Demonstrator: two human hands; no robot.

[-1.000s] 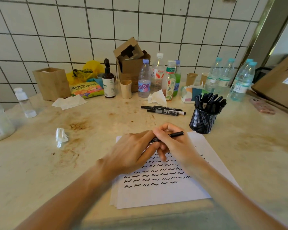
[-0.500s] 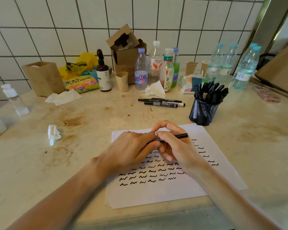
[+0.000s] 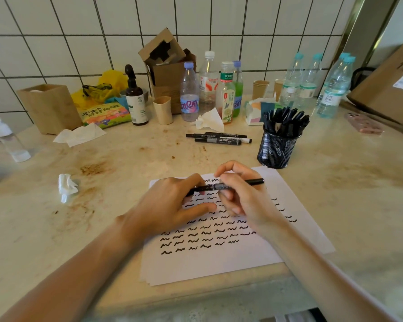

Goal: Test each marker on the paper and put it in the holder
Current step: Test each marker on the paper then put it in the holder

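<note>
Marker (image 3: 221,186) gripped by both hands over paper (image 3: 219,263), left end hidden under left hand (image 3: 170,205)

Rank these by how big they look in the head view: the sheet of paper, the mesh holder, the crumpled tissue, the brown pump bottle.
1. sheet of paper
2. mesh holder
3. brown pump bottle, close to the holder and farther back, so that pair is unsure
4. crumpled tissue

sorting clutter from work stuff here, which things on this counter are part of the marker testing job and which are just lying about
Part of the job:
- marker held in both hands
- left hand, right hand
- paper with test squiggles
- mesh holder full of markers
- loose markers lying behind the paper

Just lying about:
- drink bottles
- cardboard box
- crumpled tissue
- snack packet
- pump bottle
</note>
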